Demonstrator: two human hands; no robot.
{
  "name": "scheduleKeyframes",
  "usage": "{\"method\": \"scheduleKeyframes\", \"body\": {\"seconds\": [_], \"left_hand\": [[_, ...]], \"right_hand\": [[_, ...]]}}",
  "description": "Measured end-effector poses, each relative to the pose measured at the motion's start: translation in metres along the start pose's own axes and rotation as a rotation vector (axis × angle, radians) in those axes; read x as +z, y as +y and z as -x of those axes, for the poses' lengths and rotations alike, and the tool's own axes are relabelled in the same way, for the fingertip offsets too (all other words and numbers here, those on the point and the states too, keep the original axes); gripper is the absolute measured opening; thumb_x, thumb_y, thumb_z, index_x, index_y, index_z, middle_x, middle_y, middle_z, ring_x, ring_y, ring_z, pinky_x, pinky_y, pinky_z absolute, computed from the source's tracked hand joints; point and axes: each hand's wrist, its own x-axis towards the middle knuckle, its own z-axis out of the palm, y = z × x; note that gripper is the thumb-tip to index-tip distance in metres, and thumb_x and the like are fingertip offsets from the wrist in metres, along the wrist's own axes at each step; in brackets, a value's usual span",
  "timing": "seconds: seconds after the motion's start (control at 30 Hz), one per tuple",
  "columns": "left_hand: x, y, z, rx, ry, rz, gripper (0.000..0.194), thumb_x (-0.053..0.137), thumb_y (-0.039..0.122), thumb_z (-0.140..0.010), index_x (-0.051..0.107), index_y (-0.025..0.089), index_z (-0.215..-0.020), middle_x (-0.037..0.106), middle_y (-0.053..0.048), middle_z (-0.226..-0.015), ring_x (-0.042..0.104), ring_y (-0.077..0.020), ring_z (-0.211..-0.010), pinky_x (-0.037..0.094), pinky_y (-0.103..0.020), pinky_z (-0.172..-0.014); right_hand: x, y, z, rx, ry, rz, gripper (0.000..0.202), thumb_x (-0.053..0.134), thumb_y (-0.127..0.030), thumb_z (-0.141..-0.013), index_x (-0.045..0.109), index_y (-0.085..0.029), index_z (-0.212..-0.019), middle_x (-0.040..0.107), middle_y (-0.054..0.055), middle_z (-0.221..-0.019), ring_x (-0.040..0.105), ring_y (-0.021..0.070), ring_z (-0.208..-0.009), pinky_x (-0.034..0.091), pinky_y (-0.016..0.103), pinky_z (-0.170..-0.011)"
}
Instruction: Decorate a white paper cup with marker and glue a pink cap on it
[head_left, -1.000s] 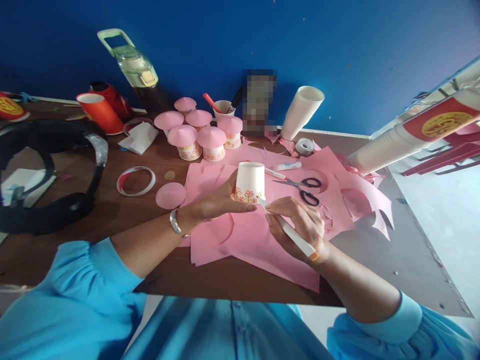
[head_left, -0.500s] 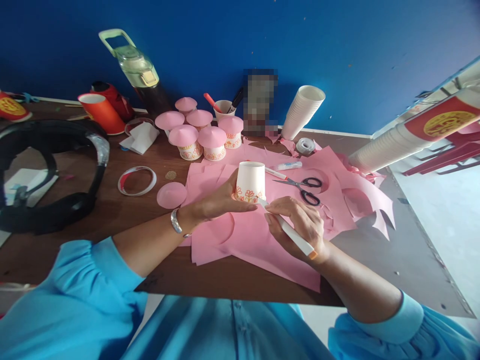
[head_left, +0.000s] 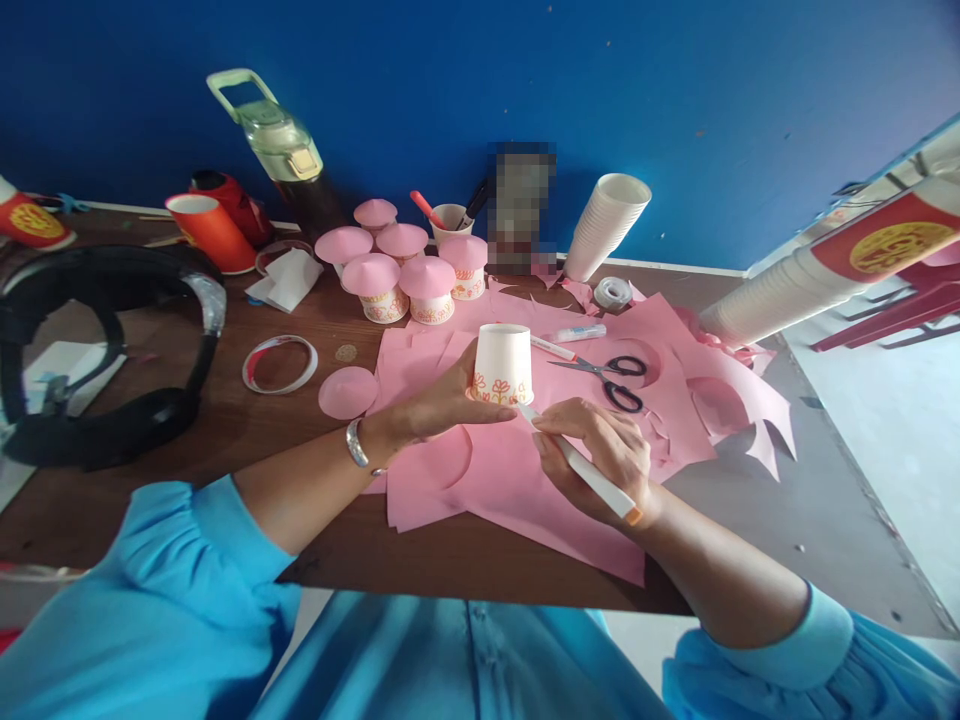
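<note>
Upside down in my left hand (head_left: pixel 442 400) is a white paper cup (head_left: pixel 503 352), its lower band drawn with orange-red flowers and yellowish stems. My left fingers wrap behind the cup and the thumb lies along its bottom edge. My right hand (head_left: pixel 600 450) grips a white marker (head_left: pixel 589 472) with an orange end, its tip at the cup's flowered rim. Under both hands lie pink paper sheets (head_left: pixel 517 500). Scissors (head_left: pixel 600 372) with black handles, a white-and-orange marker (head_left: pixel 553 347) and a glue stick (head_left: pixel 580 332) rest on the paper behind the cup.
Several decorated cups with pink cone tops (head_left: pixel 427 280) stand at the back. One loose pink cone (head_left: pixel 348 392) lies near a tape roll (head_left: pixel 280 364). Stacked paper cups (head_left: pixel 607 225), a water bottle (head_left: pixel 281 150), a phone-like blurred object (head_left: pixel 523 210) and a black headset (head_left: pixel 112 350) surround the work.
The view has shifted slightly, so things on the left appear a little further right. Both hands keep their hold; the cup has turned slightly, showing the flowers in a different position.
</note>
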Motion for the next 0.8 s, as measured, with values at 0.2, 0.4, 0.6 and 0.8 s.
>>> {"method": "scheduleKeyframes", "body": {"seconds": [0.2,0.4,0.6,0.8], "left_hand": [[-0.001,0.001,0.001,0.049,-0.049,0.089,0.04,0.087,0.048,-0.082,0.073,0.028,-0.113,0.071,-0.005,-0.114,0.065,-0.0267,-0.113,0.053,-0.044,-0.1],[-0.005,-0.018,0.001,0.09,-0.07,0.29,0.032,0.084,0.041,-0.087,0.075,0.033,-0.116,0.072,-0.005,-0.123,0.066,-0.0282,-0.127,0.058,-0.046,-0.108],[-0.001,-0.013,0.002,0.052,-0.081,0.272,0.033,0.088,0.041,-0.083,0.076,0.029,-0.111,0.071,-0.007,-0.127,0.067,-0.03,-0.129,0.057,-0.05,-0.112],[0.007,0.008,0.004,0.04,-0.081,0.193,0.032,0.088,0.056,-0.08,0.079,0.027,-0.092,0.074,-0.006,-0.118,0.069,-0.0308,-0.123,0.054,-0.05,-0.114]], "right_hand": [[0.0,0.003,0.002,0.006,0.101,-0.04,0.017,0.064,-0.009,-0.097,0.063,-0.021,-0.109,0.071,0.001,-0.081,0.072,0.0166,-0.069,0.061,0.028,-0.061],[0.002,0.007,0.004,0.038,0.099,-0.031,0.022,0.067,-0.012,-0.097,0.064,-0.021,-0.117,0.073,0.005,-0.09,0.074,0.0191,-0.077,0.063,0.032,-0.067],[0.003,0.006,0.005,0.044,0.063,-0.037,0.022,0.065,-0.012,-0.098,0.063,-0.022,-0.118,0.075,0.007,-0.095,0.076,0.0194,-0.084,0.065,0.032,-0.07],[0.001,0.005,0.003,0.035,0.071,-0.04,0.019,0.065,-0.011,-0.097,0.063,-0.021,-0.113,0.074,0.006,-0.09,0.076,0.0188,-0.081,0.065,0.031,-0.071]]}}
